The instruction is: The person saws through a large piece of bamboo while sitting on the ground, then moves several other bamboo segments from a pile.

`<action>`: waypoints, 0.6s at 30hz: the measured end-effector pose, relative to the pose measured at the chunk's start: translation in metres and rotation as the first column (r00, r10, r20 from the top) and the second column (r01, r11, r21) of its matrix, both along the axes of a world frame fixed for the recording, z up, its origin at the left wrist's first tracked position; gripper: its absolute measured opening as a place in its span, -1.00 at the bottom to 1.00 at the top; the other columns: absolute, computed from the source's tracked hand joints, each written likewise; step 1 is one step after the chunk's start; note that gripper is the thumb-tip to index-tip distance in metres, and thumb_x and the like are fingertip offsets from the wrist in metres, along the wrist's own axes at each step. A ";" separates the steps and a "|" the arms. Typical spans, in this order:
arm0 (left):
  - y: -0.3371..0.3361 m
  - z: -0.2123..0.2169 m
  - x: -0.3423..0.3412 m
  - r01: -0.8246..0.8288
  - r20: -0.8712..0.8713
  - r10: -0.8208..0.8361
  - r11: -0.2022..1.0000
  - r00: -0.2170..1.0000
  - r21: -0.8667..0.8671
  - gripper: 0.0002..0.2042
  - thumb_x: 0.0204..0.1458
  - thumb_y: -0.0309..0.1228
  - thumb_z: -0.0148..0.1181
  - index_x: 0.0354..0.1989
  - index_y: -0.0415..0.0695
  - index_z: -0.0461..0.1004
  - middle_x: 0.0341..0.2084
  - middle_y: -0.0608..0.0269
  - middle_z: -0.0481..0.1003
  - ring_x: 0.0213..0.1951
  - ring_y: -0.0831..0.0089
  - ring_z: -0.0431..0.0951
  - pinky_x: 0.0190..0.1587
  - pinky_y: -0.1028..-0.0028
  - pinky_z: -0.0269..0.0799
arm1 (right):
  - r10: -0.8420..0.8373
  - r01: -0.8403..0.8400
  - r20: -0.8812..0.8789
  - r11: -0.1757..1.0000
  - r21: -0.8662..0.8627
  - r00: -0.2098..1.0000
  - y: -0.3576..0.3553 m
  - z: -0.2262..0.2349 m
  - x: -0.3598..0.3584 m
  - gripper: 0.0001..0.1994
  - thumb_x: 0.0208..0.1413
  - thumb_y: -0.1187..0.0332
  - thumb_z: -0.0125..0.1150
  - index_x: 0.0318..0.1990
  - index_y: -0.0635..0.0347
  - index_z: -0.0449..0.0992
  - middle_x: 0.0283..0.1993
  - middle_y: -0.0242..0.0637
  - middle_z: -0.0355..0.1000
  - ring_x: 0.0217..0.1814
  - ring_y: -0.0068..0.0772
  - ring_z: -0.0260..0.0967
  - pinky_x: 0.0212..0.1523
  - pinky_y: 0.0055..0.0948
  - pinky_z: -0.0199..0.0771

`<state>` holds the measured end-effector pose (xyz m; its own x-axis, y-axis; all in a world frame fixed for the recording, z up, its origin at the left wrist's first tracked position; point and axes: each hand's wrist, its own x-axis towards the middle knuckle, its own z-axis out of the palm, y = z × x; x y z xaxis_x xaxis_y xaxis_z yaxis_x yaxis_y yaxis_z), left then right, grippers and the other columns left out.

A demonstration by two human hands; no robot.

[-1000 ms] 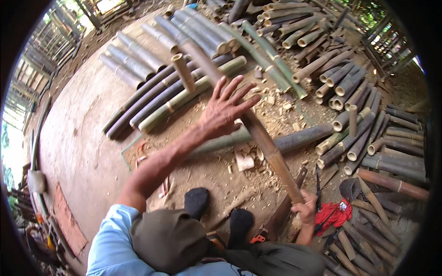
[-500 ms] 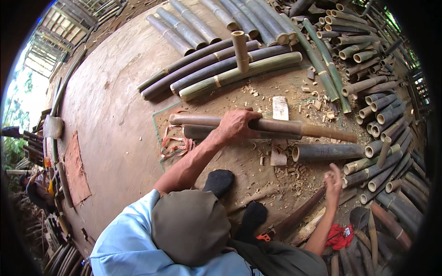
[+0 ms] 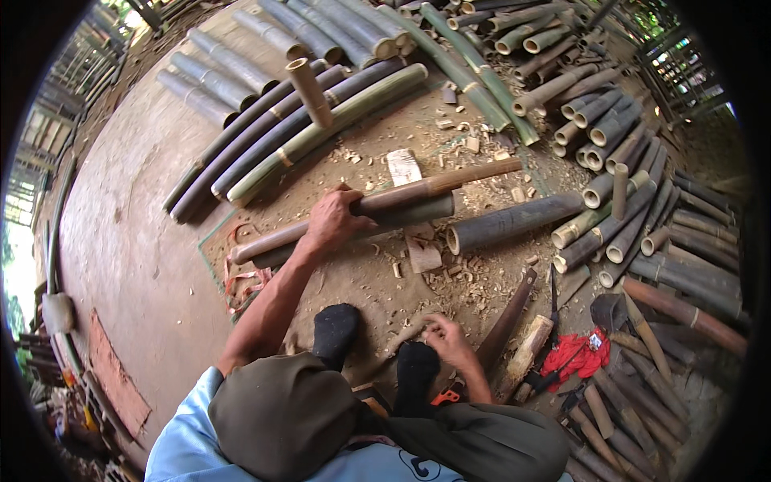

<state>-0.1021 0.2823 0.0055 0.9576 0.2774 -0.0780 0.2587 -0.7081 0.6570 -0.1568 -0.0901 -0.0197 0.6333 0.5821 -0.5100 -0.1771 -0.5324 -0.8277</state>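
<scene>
My left hand [image 3: 333, 217] is closed over a brown bamboo pole [image 3: 401, 194] whose far right end is narrower and lighter. Alongside and slightly below it lies a darker bamboo tube [image 3: 422, 213], partly hidden by the pole and my hand; I cannot tell whether the fingers reach round it too. Low and near my body, my right hand [image 3: 451, 341] has loosely bent fingers with nothing visible in them, beside my right foot in a dark sock [image 3: 416, 371]. A handsaw [image 3: 506, 317] with an orange handle lies just right of that hand.
A thick dark bamboo tube [image 3: 514, 223] lies to the right, near a pale block [image 3: 404, 167] and scattered shavings. Long bamboo poles [image 3: 329, 138] lie at the back, with a short tube [image 3: 309, 92] standing before them. Cut bamboo is piled right; a red cloth [image 3: 574, 360] lies nearby.
My right hand has come down from the right, by the saw's tip, to beside my right foot. My left hand keeps its grip on the pole. The view has turned rightward.
</scene>
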 end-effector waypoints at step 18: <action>0.008 -0.002 0.009 -0.025 -0.121 0.021 0.999 0.992 -0.035 -0.36 -0.25 -0.11 0.57 0.01 -0.23 0.59 -0.06 -0.02 0.57 -0.03 0.10 0.59 0.03 0.25 0.46 | 0.094 -0.075 0.095 0.980 -0.185 0.991 -0.006 -0.007 -0.001 -0.58 0.12 0.28 0.24 0.13 0.19 0.50 -0.32 -0.19 0.54 -0.30 -0.22 0.53 -0.21 -0.26 0.52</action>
